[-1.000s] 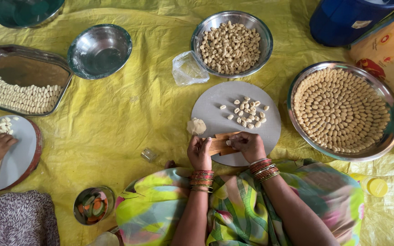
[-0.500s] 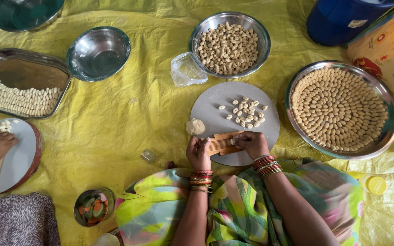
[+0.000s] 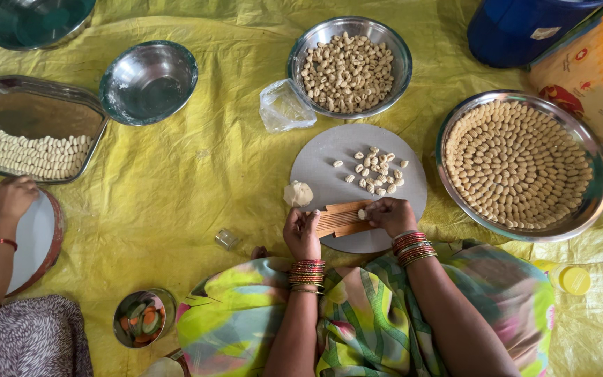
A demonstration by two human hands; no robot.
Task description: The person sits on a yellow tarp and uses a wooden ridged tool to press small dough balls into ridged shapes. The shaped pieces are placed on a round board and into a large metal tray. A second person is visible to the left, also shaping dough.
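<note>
My left hand (image 3: 302, 234) grips the left end of a small ridged wooden board (image 3: 341, 218) that rests on the near edge of a round grey board (image 3: 329, 157). My right hand (image 3: 390, 214) presses a small dough piece (image 3: 361, 214) onto the ridged board with its fingertips. Several shaped dough pieces (image 3: 376, 172) lie in a loose heap in the middle of the grey board. A lump of pale dough (image 3: 299, 193) sits at that board's left edge.
A large steel plate (image 3: 590, 209) at right holds rings of shaped pieces. A steel bowl (image 3: 400, 52) of pieces, an empty bowl (image 3: 148, 82) and a tray (image 3: 33, 98) lie on the yellow sheet. Another person's hand (image 3: 10, 199) rests on a white board at left.
My right hand has slid slightly along the ridged board, working the dough piece. The other person's hand at left has moved a little up over the white board.
</note>
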